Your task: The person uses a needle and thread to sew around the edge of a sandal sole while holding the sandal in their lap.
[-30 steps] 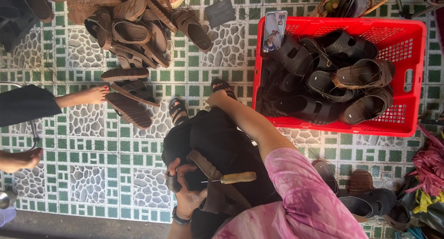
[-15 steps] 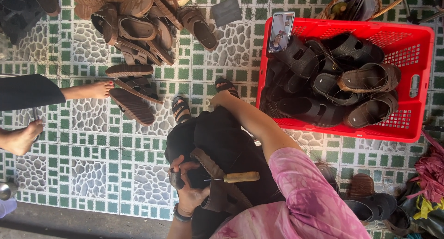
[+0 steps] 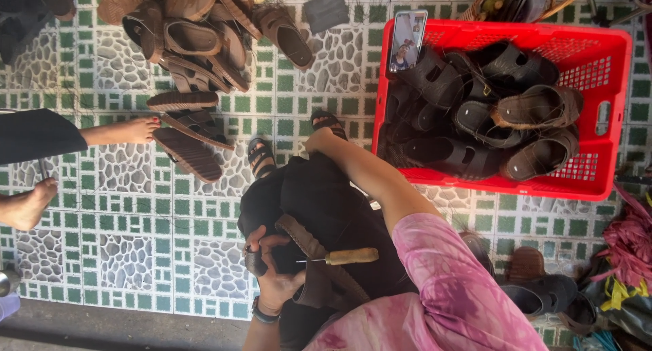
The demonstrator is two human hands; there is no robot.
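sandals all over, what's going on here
A seated person's left hand grips a brown strap on their lap, where an awl lies. Their right hand is out by the knee, near a red crate full of dark sandals. A pile of brown ones sits on the floor beside another person's foot.

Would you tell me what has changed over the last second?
A bystander's bare foot at the lower left slid upward in view. The left hand keeps its grip on a dark leather piece, the right hand stays stretched forward, and the wooden-handled awl has not moved.
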